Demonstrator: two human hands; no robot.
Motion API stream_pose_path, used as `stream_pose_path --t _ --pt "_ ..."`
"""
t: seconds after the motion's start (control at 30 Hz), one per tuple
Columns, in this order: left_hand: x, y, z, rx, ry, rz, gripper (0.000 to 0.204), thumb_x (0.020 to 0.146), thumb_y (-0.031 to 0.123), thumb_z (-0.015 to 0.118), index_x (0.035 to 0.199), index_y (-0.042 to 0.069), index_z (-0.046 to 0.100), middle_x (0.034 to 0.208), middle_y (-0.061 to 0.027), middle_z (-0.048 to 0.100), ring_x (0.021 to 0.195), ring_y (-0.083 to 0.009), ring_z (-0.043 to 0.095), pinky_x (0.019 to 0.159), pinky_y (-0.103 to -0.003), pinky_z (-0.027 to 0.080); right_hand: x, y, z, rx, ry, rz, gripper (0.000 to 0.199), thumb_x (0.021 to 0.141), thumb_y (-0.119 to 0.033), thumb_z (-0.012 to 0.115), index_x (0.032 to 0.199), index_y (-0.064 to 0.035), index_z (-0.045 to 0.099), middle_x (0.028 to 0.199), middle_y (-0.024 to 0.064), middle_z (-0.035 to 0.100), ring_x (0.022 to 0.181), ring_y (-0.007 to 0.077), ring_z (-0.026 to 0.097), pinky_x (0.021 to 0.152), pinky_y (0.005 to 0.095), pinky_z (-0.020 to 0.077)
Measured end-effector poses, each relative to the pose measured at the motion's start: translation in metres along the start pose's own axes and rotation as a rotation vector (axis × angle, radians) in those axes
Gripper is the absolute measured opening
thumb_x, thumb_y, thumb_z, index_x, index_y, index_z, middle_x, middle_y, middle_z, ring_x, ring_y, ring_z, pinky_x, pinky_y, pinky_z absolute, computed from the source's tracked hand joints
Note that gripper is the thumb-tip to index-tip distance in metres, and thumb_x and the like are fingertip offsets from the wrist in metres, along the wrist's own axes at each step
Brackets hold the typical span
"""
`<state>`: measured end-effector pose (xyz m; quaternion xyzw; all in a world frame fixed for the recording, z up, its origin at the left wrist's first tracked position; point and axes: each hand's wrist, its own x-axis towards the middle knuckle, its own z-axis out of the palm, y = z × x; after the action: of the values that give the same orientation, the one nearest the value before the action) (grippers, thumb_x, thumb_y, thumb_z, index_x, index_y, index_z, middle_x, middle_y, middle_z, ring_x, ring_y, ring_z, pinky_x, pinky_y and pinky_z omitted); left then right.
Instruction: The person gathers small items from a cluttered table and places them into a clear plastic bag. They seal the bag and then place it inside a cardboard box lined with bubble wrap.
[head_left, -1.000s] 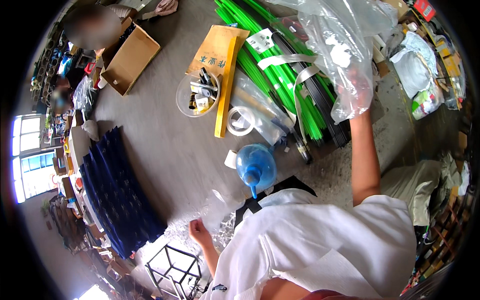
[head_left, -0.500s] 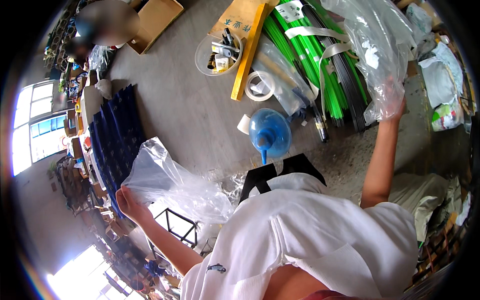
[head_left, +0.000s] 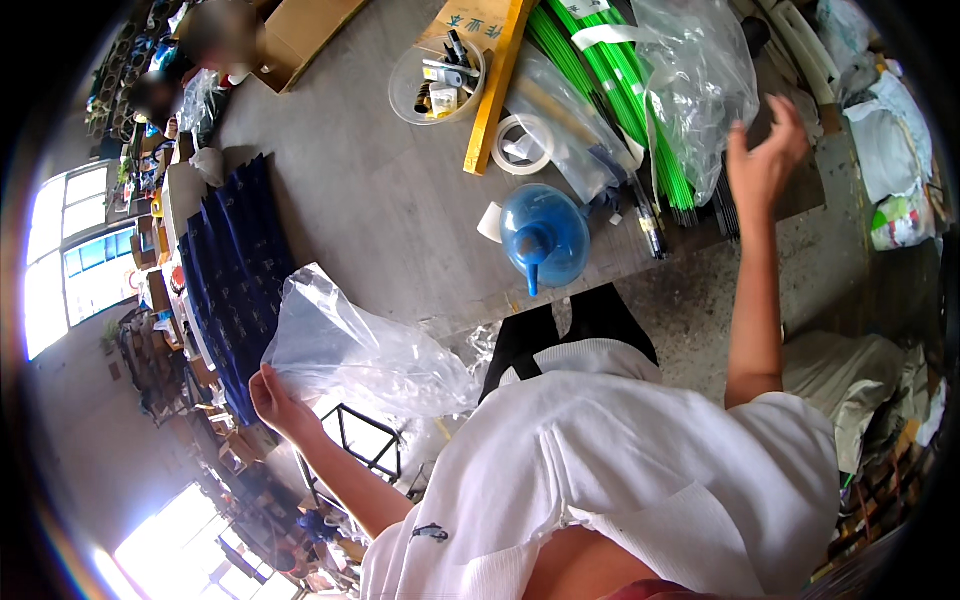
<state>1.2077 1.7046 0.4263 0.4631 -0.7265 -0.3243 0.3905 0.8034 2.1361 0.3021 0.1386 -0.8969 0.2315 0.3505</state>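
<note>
My left hand [head_left: 277, 397] pinches the edge of a clear plastic bag [head_left: 350, 350], which hangs beside the table's near left corner. On the right, my right hand [head_left: 768, 158] is raised with its fingers apart and holds nothing. Just left of it another clear plastic bag [head_left: 700, 90] lies over bundles of green rods [head_left: 600, 75] and black rods, hiding part of them. A white strap [head_left: 610, 37] crosses the bundles. A blue funnel-shaped plastic piece [head_left: 545, 235] stands near the table's front edge.
A clear tub [head_left: 405, 95] of small bottles and markers sits beside a yellow wooden bar [head_left: 497, 90] and a white tape roll [head_left: 523, 144]. Dark blue pleated cloth [head_left: 235, 280] lies at the left. A cardboard box [head_left: 310, 35] stands at the far left.
My right hand has let go of the right-hand plastic bag, which now lies on the rods further left. My left hand still holds its bag, slightly further right in view.
</note>
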Motion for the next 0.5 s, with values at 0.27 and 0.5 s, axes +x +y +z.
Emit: stream_pose_path --t 0.27,0.5 --pt "-0.014 -0.018 -0.002 -0.085 0.006 -0.029 0.021 0.088 0.021 0.06 0.074 0.007 0.053 0.067 0.0052 0.046 0.062 -0.0024 0.037 0.055 -0.019 0.029 -0.081 -0.082 0.076 0.248 -0.755 -0.598 0.055 0.065 -0.007 0.072 0.116 -0.0154 0.053 0.135 0.0052 0.04 0.125 0.0265 0.038 0.101 0.0391 0.0349" --pt "-0.029 -0.032 -0.026 -0.135 0.1 -0.1 0.019 0.087 0.023 0.063 0.077 0.009 0.053 0.069 0.0057 0.048 0.059 -0.0015 0.037 0.05 -0.019 0.027 -0.051 -0.084 0.084 0.542 -0.74 0.099 0.018 0.085 -0.015 0.054 0.101 -0.0095 0.062 0.082 0.0085 0.066 0.07 0.0244 0.065 0.06 0.0338 0.0508"
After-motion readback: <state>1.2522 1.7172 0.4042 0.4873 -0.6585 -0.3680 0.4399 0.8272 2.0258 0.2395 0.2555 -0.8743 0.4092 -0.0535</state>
